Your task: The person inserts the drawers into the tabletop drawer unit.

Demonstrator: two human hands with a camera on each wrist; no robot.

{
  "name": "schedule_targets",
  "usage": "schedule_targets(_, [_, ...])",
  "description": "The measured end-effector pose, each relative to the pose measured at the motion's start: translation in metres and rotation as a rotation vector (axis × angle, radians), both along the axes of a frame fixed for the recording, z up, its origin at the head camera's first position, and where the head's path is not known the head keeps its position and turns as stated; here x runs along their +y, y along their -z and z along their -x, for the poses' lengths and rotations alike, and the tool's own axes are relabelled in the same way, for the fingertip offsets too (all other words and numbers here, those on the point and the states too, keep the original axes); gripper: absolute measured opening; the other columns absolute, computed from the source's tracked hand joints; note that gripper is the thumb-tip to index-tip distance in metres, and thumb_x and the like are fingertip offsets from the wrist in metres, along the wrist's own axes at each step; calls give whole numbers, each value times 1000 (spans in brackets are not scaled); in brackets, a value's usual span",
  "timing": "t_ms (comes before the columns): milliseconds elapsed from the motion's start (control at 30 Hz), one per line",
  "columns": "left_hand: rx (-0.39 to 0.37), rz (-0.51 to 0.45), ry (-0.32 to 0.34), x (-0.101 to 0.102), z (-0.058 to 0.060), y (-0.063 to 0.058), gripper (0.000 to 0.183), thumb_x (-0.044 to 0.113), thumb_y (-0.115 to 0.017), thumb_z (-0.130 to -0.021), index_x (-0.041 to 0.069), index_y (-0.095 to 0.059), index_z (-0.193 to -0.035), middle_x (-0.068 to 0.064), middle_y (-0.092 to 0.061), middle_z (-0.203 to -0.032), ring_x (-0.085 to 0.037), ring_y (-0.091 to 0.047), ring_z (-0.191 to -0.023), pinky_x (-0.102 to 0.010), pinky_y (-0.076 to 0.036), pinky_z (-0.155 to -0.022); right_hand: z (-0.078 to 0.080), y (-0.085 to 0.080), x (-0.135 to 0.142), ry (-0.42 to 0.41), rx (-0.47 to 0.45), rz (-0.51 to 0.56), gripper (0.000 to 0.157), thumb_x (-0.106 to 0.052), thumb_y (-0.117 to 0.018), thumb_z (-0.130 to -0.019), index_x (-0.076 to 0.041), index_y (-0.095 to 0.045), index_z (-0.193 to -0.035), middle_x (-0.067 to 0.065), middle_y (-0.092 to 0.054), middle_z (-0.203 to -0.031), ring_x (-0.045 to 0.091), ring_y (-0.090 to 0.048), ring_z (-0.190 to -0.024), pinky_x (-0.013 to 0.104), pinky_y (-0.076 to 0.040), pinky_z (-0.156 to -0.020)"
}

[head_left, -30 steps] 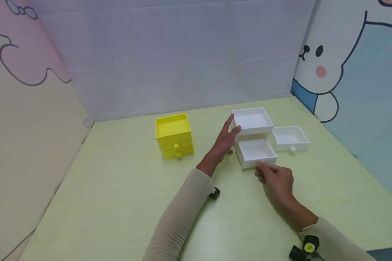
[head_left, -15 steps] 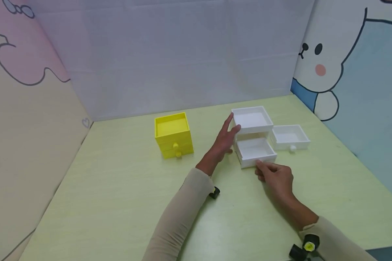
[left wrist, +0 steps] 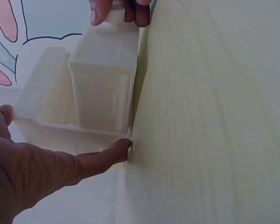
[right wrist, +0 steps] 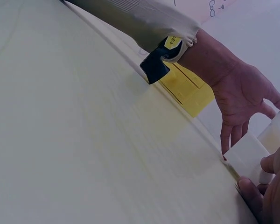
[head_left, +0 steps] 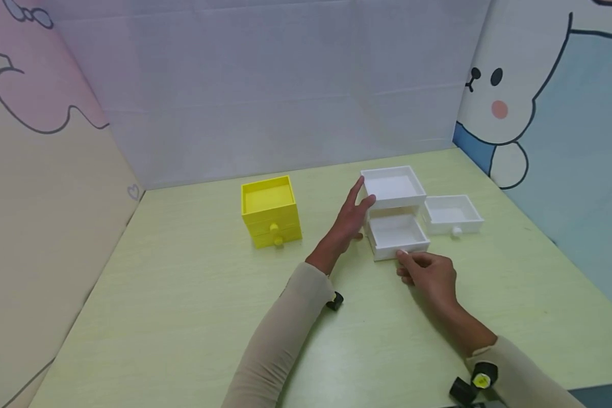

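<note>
A white mini drawer cabinet (head_left: 399, 202) with a tray-like top stands right of centre in the head view. Its lower drawer (head_left: 387, 253) juts out at the front; the slot above it is vacant. My left hand (head_left: 347, 225) spreads its fingers against the cabinet's left side, thumb near the top front corner. With thumb and fingers, my right hand (head_left: 433, 276) pinches the drawer's white knob (left wrist: 115, 15), which shows in the left wrist view. Another white drawer (head_left: 451, 228) with a round knob lies on the table just right of the cabinet.
A yellow drawer cabinet (head_left: 272, 220) stands to the left, its drawers pushed in and knobs facing front. The pale table (head_left: 173, 294) meets a whitish back wall (head_left: 285, 85) and cartoon-printed side walls (head_left: 581, 141).
The lower drawer has slid slightly back into the white cabinet, with my right hand following on its knob. My left hand stays at the cabinet's side.
</note>
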State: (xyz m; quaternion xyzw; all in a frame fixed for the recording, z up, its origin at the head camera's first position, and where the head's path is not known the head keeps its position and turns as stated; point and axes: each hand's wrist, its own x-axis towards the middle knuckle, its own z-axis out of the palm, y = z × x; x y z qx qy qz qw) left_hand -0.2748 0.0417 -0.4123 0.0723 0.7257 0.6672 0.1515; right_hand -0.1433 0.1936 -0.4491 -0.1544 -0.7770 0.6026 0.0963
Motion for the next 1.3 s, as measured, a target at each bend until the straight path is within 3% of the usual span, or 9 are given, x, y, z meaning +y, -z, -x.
schedule_targets(300, [2,-2,-8,-1,0,0,58,49,-52,-100,57,-26,-150,2,-25,-163,-42,-40,-137,-74,-41,-89,3,3,-2,46,23,5,35,-22,-81,-85,10,-73,-95,4,-74,-72,6,-69,-60,21,-56,-60])
schedule_targets(533, [-1,3,-7,-2,1,1,58,48,-52,-100,57,-24,-151,2,-24,-163,-42,-40,-137,-75,-40,-89,5,5,-3,61,21,-60,30,-22,-82,-84,5,-75,-93,3,-73,-73,6,-67,-59,21,-55,-59])
schedule_targets(1300, [-1,-24,-8,0,0,-1,58,48,-54,-99,58,-27,-149,-3,-32,-159,-38,-50,-126,-73,-42,-87,14,2,-3,97,8,-28,32,-22,-80,-86,7,-73,-98,8,-74,-77,5,-68,-60,19,-55,-60])
